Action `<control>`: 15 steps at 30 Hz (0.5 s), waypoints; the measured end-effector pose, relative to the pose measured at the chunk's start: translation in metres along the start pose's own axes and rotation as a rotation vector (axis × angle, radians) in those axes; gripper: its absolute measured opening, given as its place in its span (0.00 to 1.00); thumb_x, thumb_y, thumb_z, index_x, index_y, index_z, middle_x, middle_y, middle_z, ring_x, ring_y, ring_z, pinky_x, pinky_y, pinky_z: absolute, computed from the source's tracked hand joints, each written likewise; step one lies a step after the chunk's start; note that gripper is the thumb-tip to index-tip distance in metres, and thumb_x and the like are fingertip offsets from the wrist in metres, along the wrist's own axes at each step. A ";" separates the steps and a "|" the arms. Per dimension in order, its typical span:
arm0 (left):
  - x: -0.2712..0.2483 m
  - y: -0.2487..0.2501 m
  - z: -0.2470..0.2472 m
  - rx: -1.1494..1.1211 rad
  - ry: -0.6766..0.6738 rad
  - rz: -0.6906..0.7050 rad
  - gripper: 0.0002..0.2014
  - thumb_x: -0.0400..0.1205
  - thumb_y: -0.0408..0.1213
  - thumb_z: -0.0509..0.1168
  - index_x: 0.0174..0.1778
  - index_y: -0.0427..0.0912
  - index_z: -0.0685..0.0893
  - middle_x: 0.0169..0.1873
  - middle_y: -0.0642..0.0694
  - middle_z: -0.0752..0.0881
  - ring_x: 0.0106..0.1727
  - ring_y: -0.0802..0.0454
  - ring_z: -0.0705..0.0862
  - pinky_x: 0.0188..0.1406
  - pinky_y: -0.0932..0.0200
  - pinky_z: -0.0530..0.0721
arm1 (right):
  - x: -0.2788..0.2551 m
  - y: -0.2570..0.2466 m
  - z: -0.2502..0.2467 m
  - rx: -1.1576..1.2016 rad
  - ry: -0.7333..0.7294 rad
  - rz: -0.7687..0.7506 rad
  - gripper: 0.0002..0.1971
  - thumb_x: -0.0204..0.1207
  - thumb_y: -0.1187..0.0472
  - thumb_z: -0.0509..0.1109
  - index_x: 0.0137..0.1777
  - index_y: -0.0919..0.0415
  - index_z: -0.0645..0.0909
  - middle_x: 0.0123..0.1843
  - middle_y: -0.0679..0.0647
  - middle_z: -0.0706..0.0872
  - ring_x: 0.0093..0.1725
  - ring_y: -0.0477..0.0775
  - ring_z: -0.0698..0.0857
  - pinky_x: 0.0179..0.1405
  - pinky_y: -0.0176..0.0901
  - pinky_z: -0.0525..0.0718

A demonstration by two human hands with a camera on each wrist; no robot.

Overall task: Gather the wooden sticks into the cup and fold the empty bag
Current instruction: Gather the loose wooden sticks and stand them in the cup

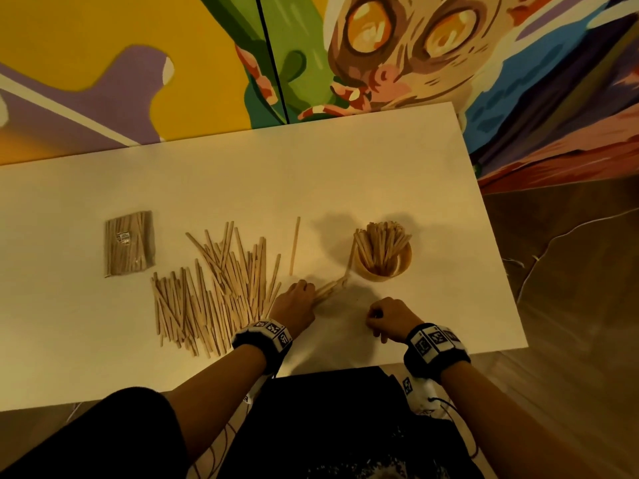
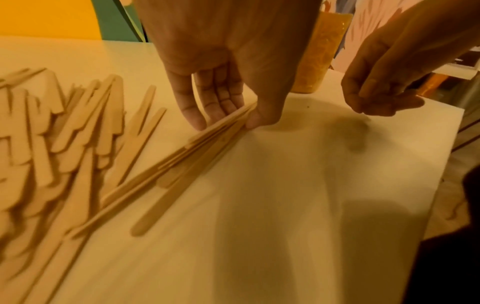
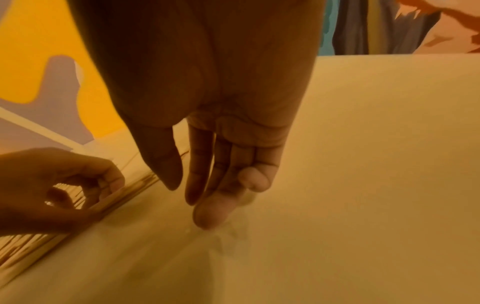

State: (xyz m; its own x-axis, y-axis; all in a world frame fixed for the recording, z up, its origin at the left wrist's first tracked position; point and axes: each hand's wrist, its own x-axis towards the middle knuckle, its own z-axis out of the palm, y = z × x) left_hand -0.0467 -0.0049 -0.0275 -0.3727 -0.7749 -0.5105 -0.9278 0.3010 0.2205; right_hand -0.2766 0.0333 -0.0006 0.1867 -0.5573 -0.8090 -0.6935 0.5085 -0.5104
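Bench point(image 1: 380, 160): big loose pile point(image 1: 214, 288) lay left of centre, bag point(image 1: 129, 243) far left, apparently not empty. Cup point(image 1: 383, 257) stood right, part full; leaning sticks could tip it if bumped.

Left hand point(image 1: 294, 305) pinched bundle point(image 2: 207, 144) between thumb and fingers point(image 2: 207, 102); bundle fanned, could slip or splay on lift.

Right hand point(image 1: 390, 318) loosely curled, seemingly empty.

Bag count unclear; wrist views blurred.
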 end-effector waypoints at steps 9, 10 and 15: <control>-0.012 -0.023 0.011 0.034 0.024 0.099 0.11 0.87 0.36 0.59 0.63 0.37 0.76 0.64 0.39 0.76 0.62 0.42 0.76 0.55 0.52 0.79 | 0.008 -0.015 0.013 -0.003 -0.054 -0.008 0.09 0.76 0.67 0.65 0.35 0.61 0.82 0.35 0.61 0.88 0.28 0.52 0.86 0.34 0.39 0.84; -0.014 -0.022 0.012 0.051 0.041 0.114 0.11 0.86 0.35 0.59 0.63 0.38 0.76 0.63 0.40 0.76 0.63 0.42 0.76 0.55 0.51 0.79 | 0.008 -0.016 0.014 -0.008 -0.050 -0.008 0.09 0.76 0.67 0.64 0.35 0.62 0.82 0.35 0.61 0.88 0.28 0.51 0.86 0.35 0.39 0.85; -0.022 -0.028 0.013 0.011 0.061 0.183 0.10 0.85 0.30 0.59 0.62 0.38 0.76 0.60 0.40 0.80 0.59 0.43 0.79 0.57 0.53 0.77 | 0.009 -0.019 0.017 -0.002 -0.035 -0.009 0.10 0.76 0.67 0.64 0.34 0.61 0.81 0.35 0.60 0.89 0.28 0.52 0.87 0.37 0.39 0.85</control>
State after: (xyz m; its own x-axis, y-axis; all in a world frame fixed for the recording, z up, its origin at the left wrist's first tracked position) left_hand -0.0131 0.0106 -0.0333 -0.5337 -0.7388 -0.4115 -0.8450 0.4457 0.2956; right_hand -0.2499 0.0291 -0.0029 0.2175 -0.5384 -0.8142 -0.6933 0.5019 -0.5171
